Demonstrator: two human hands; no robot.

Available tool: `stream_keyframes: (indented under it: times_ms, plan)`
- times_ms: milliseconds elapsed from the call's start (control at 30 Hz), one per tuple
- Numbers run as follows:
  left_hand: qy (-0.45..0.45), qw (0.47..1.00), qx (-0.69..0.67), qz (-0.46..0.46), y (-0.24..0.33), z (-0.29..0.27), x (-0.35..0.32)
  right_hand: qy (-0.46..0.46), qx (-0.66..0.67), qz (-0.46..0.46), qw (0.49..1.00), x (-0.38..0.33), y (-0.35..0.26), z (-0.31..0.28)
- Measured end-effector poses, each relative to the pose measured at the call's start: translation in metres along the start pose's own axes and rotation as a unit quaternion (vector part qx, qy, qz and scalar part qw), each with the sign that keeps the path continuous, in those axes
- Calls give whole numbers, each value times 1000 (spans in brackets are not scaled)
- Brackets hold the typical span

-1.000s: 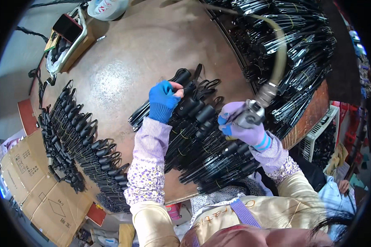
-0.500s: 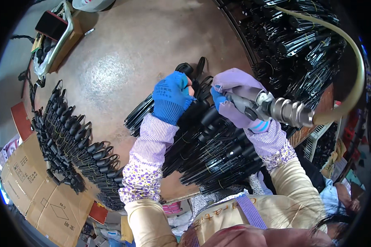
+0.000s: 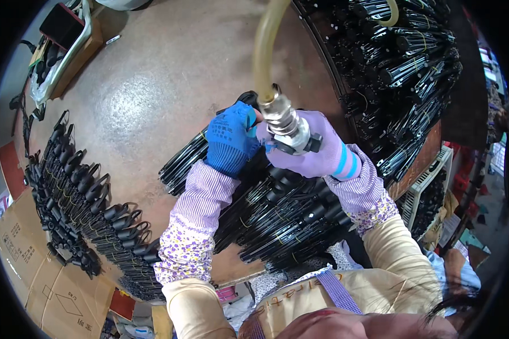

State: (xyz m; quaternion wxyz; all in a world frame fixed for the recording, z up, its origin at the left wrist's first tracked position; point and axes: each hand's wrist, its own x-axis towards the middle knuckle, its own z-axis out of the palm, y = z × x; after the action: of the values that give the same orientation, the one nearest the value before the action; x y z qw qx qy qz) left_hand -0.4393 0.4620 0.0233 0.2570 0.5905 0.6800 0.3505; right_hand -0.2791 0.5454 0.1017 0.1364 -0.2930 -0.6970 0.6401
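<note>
My left hand [image 3: 228, 138], in a blue glove, is closed round the black handle end [image 3: 245, 99] of what looks like a folded umbrella frame; the fingers partly hide it. Dark metal ribs [image 3: 181, 164] stick out beyond that glove to the left. Close beside it, my right hand [image 3: 325, 141], in a purple glove, grips an air tool whose silver hose coupling [image 3: 283, 117] points up and away from me. The tool's working tip is hidden behind the hand. Under both wrists lies a pile of black umbrella frames [image 3: 283, 212].
A long row of frames with looped handles [image 3: 87, 183] curves along the table's left edge. More bundled frames [image 3: 413, 73] fill the far right. The yellowish hose [image 3: 264, 53] crosses above the table [image 3: 169, 62]. Cardboard [image 3: 51, 277] stands at lower left, and a box [image 3: 76, 65] at far left.
My right hand has turned, swinging the air tool's coupling from pointing right to pointing away from me; the hose swung left with it. My left hand keeps its grip. The whole view has shifted slightly.
</note>
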Motion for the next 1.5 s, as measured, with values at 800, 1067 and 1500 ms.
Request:
stream_keyframes:
  times_ms: [800,1067,1500]
  plan:
    - [-1,999,-27,-22,-19,-4,-26,-43,175,-139,974,-22,-18,11]
    - [33,998,-52,32,-28,1,-24,14,206,-163,965,12,27,26]
    - [13,999,-25,15,-29,2,-23,101,229,-165,954,30,41,44]
